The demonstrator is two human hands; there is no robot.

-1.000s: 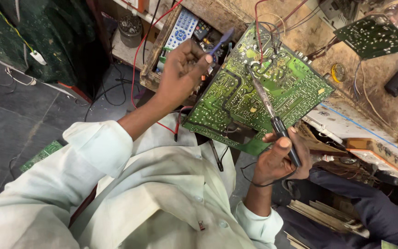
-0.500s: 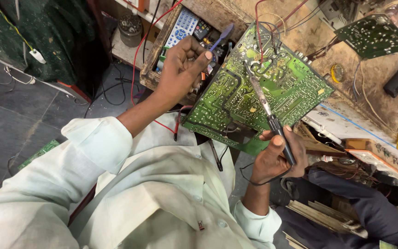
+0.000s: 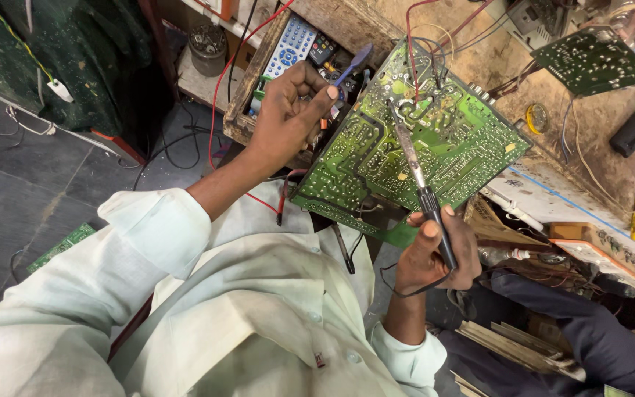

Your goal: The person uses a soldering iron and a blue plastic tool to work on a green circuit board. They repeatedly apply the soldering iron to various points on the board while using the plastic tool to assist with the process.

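The right hand (image 3: pixel 435 254) has its grip closed around a soldering iron (image 3: pixel 420 184) whose tip rests on the tilted green circuit board (image 3: pixel 413 147), while the left hand (image 3: pixel 288 114) pinches the board's upper edge above the cluttered surface (image 3: pixel 553 198).

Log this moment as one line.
left hand: steadies green circuit board edge | right hand: holds soldering iron, tip on board

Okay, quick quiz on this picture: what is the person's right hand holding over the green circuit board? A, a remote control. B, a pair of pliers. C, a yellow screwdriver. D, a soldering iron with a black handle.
D: the right hand grips a soldering iron by its black handle, its metal tip lying over the solder side of the green circuit board, whose edge the left hand holds.
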